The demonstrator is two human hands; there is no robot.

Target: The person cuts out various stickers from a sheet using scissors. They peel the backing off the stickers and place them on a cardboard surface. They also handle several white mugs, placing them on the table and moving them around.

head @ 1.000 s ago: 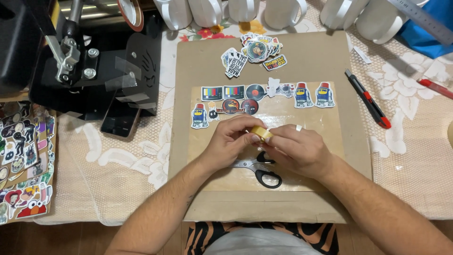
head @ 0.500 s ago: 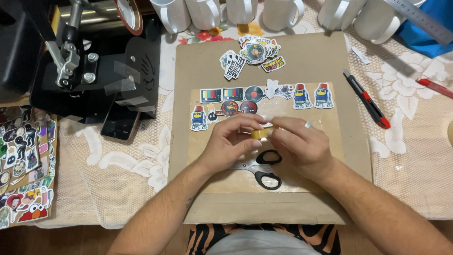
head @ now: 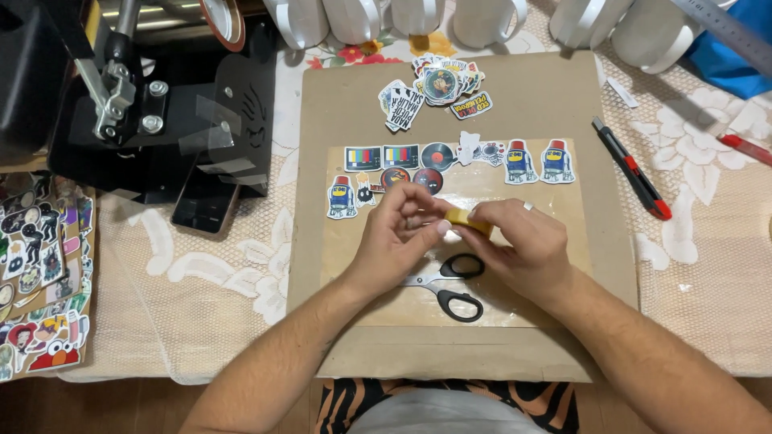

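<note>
Head view: both hands meet a little below the middle of the picture, over a brown cardboard sheet [head: 450,96] that lies on a lace tablecloth [head: 708,265]. The left hand [head: 394,237] and the right hand [head: 519,245] pinch together one small yellow roll of tape [head: 465,219], which sits between the fingertips, just above the black-handled scissors [head: 450,285] at 6 o'clock from it. The fingers of both hands are closed on the roll; the left thumb seems to search for the tape end.

At 12 o'clock from the hands, a row of cut stickers [head: 450,165] lies on a clear film. A small pile of stickers [head: 434,88] is further up. At 3 o'clock there is a red and black utility knife [head: 631,169]. At 9 o'clock a phone [head: 205,201] leans at a black press machine [head: 153,104]. White mugs [head: 482,16] stand along the top edge.

To do this step well, I think the right hand should hold the roll steady while the left nail lifts the end slowly, keeping the tape clear of the stickers so it catches none.
</note>
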